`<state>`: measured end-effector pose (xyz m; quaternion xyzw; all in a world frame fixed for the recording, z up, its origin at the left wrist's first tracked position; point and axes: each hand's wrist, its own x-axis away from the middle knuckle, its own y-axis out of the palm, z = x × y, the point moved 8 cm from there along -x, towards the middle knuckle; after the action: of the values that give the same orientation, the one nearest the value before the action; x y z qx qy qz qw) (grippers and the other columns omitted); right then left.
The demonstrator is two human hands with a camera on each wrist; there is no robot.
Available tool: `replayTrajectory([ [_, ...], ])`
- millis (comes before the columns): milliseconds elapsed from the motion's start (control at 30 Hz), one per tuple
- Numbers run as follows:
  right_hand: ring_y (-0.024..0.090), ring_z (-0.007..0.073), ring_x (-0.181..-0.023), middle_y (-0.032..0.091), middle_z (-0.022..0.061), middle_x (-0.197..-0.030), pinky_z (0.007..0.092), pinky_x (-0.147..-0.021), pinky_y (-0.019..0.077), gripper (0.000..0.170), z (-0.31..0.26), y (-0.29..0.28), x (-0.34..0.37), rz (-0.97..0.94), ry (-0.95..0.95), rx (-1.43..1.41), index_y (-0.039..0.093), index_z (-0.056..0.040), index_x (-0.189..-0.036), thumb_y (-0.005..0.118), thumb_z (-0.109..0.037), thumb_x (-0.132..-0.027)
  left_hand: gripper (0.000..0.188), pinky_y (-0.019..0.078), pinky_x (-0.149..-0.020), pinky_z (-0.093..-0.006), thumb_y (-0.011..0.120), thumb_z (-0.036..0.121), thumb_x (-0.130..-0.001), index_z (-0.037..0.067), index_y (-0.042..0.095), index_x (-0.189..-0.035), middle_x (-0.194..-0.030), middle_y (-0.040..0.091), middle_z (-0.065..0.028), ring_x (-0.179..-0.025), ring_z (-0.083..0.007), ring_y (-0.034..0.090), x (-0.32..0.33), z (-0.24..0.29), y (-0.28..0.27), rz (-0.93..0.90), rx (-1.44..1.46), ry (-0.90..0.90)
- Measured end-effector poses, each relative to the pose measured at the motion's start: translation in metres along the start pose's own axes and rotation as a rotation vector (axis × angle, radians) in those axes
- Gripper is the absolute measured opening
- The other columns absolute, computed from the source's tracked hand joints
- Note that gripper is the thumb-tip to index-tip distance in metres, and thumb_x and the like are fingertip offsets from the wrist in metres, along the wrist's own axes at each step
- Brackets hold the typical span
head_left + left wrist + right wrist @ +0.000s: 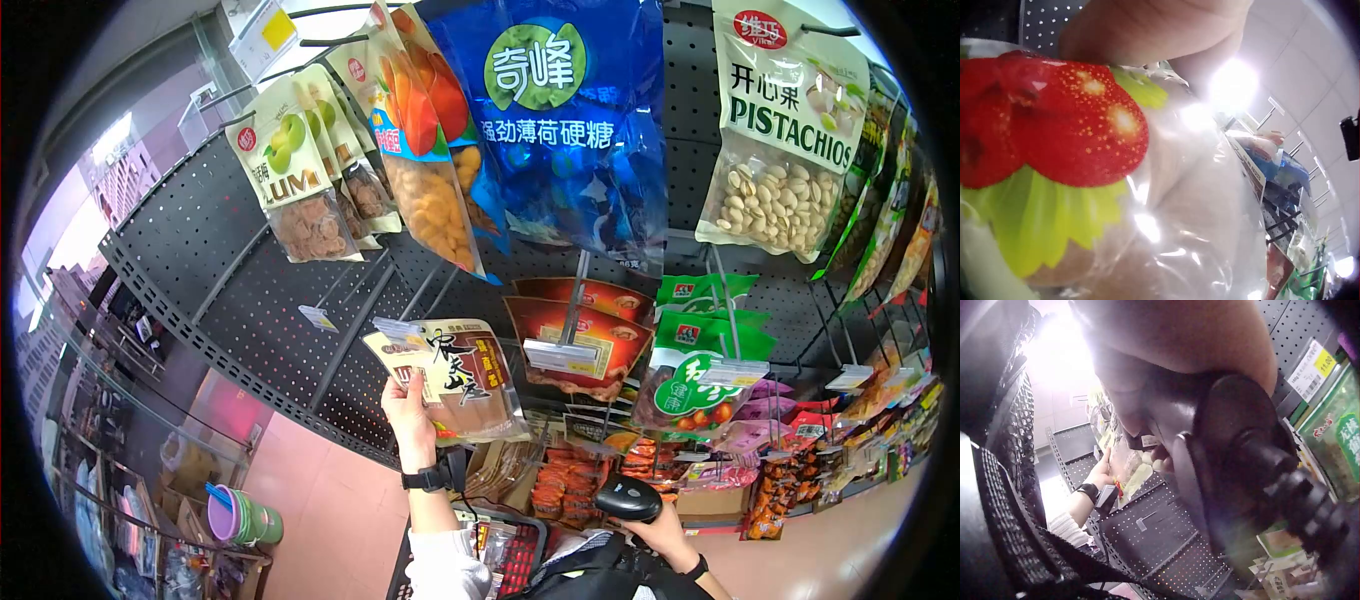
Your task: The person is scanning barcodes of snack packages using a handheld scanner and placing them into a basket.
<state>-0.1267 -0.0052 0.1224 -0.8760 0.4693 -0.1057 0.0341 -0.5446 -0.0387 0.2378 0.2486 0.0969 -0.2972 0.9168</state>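
My left hand (408,405) grips the left edge of a flat snack packet (470,385) with dark brush lettering and a brown panel. A hook's price tag overlaps the packet's top in the head view. Close up in the left wrist view, the packet shows clear, shiny plastic (1191,194) and a printed red fruit (1079,125), with my fingers (1160,31) along its edge. Low in front of my body, my right hand (665,530) holds a black barcode scanner (630,497). Its thick coiled cable (1297,494) shows in the right wrist view.
Bags of plums (315,225), blue mint candy (570,150) and pistachios (780,190) hang above on the black pegboard (265,330). Red packets (580,340) and a green bag (690,370) hang to the right. Below is a shopping basket (525,550); buckets (245,515) stand at left.
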Motion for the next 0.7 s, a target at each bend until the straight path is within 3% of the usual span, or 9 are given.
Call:
replayTrajectory([
  [200, 0.062, 0.0147, -0.088, 0.066, 0.0082, -0.093, 0.0293, -0.078, 0.0468, 0.037, 0.009, -0.001, 0.003, 0.005, 0.087, -0.037, 0.062, -0.0038, -0.102, 0.074, -0.014, -0.068, 0.017, 0.0466, -0.070, -0.0229, 0.060, 0.008, -0.084, -0.001, 0.058, -0.098, -0.092, 0.064, -0.0058, -0.077, -0.0094, 0.059, -0.007, 0.002, 0.007, 0.005, 0.095, -0.077],
  [533, 0.063, 0.0157, -0.084, 0.067, 0.0096, -0.089, 0.0294, -0.076, 0.0477, 0.035, 0.007, 0.008, 0.004, -0.024, -0.022, 0.075, 0.063, -0.0029, -0.098, 0.074, -0.014, -0.066, 0.019, 0.0455, -0.070, -0.0228, 0.063, 0.010, -0.082, -0.002, 0.059, -0.097, -0.089, 0.064, -0.0049, -0.075, -0.0082, 0.058, -0.014, -0.002, 0.016, -0.006, 0.049, -0.134],
  [700, 0.063, 0.0147, -0.083, 0.067, 0.0087, -0.089, 0.0292, -0.076, 0.0477, 0.035, -0.002, 0.011, 0.005, -0.035, -0.008, 0.073, 0.064, -0.0028, -0.098, 0.074, -0.014, -0.067, 0.018, 0.0439, -0.072, -0.0224, 0.063, 0.008, -0.081, -0.002, 0.060, -0.096, -0.092, 0.063, -0.0039, -0.079, -0.0093, 0.056, -0.037, -0.019, 0.029, 0.000, -0.131, -0.157],
])
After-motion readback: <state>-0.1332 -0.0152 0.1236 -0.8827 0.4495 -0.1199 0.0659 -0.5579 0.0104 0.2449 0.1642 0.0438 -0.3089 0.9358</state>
